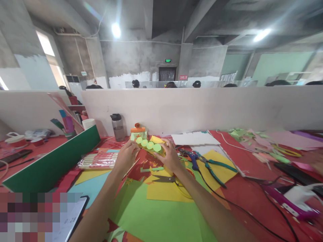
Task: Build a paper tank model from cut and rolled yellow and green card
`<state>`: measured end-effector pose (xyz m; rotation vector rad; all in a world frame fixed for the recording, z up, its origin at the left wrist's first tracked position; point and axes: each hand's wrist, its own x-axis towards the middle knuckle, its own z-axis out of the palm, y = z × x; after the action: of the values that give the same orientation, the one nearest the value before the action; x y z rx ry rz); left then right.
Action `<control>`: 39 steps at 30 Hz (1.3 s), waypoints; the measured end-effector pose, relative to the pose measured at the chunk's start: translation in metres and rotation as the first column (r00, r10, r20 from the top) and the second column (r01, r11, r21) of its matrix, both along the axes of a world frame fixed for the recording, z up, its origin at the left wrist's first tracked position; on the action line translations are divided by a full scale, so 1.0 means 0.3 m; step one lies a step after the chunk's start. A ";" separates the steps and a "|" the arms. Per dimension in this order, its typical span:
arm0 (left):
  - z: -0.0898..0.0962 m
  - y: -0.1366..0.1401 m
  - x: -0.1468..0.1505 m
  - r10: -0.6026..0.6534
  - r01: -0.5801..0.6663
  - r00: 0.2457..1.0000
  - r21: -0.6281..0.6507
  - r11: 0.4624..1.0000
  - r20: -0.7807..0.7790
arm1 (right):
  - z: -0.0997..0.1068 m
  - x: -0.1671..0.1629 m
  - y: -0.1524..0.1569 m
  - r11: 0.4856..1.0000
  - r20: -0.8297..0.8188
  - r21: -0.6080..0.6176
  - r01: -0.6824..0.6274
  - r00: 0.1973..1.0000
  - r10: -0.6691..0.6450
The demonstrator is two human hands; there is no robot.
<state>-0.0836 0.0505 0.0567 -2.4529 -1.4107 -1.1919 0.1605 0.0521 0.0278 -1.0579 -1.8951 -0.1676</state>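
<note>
Near the middle of the table, my left hand (127,156) and my right hand (172,157) grip the two ends of a paper craft piece (148,145). It is yellow, with a row of several light green discs along its near side. Fingers of both hands curl over its ends, so the ends are partly hidden. Just behind it stands an orange and green paper model (137,131) with a round knob on top. Below my right wrist lie open scissors (164,179) with yellow handles, on yellow paper. A green paper sheet (156,211) is spread between my forearms.
To the right lie a blue glue gun (193,160) with a black cord and teal-handled pliers (214,169). A water bottle (117,127) stands by the white partition (191,107). Wrapped sticks (98,160), a green board (55,159) and a phone (73,218) are left.
</note>
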 end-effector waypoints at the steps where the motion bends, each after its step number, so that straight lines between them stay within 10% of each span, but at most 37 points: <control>1: -0.003 0.002 -0.001 -0.002 0.002 1.000 0.010 1.000 -0.001 | 0.000 0.000 0.000 1.000 -0.002 0.002 0.001 1.000 -0.001; 23: 0.056 -0.040 -0.003 0.086 -0.110 0.988 -0.196 0.974 -0.125 | 0.003 0.000 -0.001 1.000 -0.007 0.003 0.007 1.000 -0.007; 39: -0.020 -0.010 -0.128 -0.332 -0.072 0.891 -0.818 0.571 -0.310 | 0.005 -0.002 -0.004 1.000 -0.028 0.009 -0.007 1.000 0.007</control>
<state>-0.1221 0.0476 0.0506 -3.1280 -1.9147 0.1926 0.1599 0.0510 0.0293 -1.0424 -1.8709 -0.1560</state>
